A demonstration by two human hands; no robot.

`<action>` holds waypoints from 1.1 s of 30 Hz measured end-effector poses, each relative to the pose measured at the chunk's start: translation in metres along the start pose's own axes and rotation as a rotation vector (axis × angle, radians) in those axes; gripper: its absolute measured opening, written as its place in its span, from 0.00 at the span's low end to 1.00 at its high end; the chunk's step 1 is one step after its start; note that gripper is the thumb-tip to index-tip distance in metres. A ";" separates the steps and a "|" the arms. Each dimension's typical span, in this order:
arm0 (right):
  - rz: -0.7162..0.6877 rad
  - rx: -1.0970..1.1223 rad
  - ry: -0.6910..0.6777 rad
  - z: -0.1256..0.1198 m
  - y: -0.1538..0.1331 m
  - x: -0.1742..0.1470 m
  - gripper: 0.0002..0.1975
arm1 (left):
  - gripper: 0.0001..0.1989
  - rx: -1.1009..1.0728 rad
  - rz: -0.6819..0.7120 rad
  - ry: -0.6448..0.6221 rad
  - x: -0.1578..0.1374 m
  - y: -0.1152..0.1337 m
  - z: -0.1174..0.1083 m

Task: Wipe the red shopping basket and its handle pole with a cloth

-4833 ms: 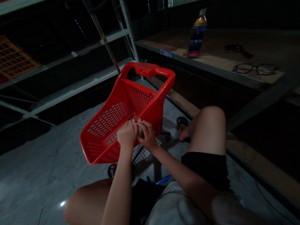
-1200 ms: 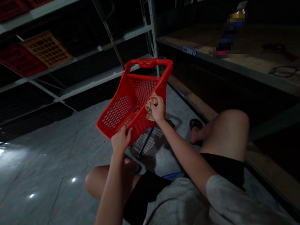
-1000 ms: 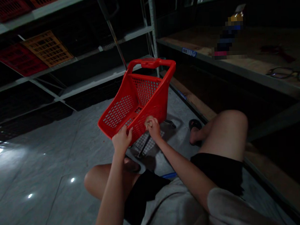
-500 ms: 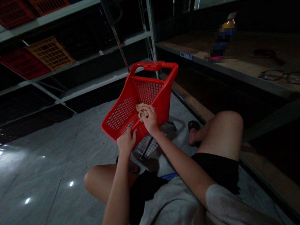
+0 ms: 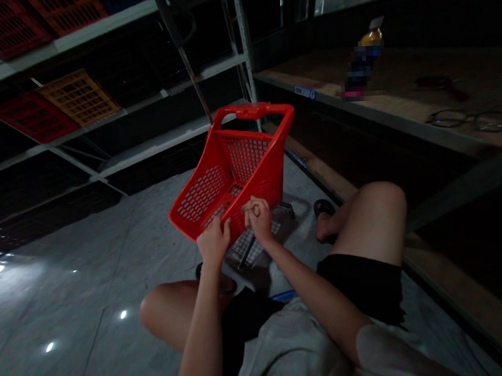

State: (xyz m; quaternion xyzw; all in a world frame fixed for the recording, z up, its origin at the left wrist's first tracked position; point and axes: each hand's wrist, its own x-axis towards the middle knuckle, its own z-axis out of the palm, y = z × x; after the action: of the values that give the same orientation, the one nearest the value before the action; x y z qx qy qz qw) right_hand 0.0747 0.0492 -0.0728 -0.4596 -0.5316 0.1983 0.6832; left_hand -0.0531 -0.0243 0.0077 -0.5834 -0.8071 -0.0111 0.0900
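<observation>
Fingers of the left hand (image 5: 213,242) grip the red cart (image 5: 265,179) at its near rim (image 5: 245,189); the right hand (image 5: 261,221) clutches a cloth (image 5: 247,213), likely soft and light, just outside it. The cart looks stiff, probably best held by its far handle (image 5: 250,111).

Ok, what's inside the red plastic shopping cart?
The red plastic cart shows its perforated floor and far wall; its near wall and the left hand cover part of the floor, so anything there is unseen.
</observation>
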 end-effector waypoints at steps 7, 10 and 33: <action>-0.033 0.049 -0.036 0.009 -0.007 0.045 0.14 | 0.21 0.004 -0.012 -0.017 -0.001 0.004 -0.002; 0.001 -0.071 -0.134 0.004 0.025 0.009 0.17 | 0.21 0.000 -0.001 0.010 -0.001 0.004 -0.001; -0.470 -0.321 -0.416 -0.014 0.029 0.208 0.13 | 0.14 -0.120 0.003 0.001 0.013 0.027 -0.002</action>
State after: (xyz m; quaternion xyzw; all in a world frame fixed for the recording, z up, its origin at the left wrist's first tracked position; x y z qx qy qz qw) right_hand 0.1678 0.2160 0.0165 -0.3759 -0.7753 0.0387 0.5061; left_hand -0.0312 -0.0032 0.0094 -0.5889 -0.8041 -0.0595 0.0556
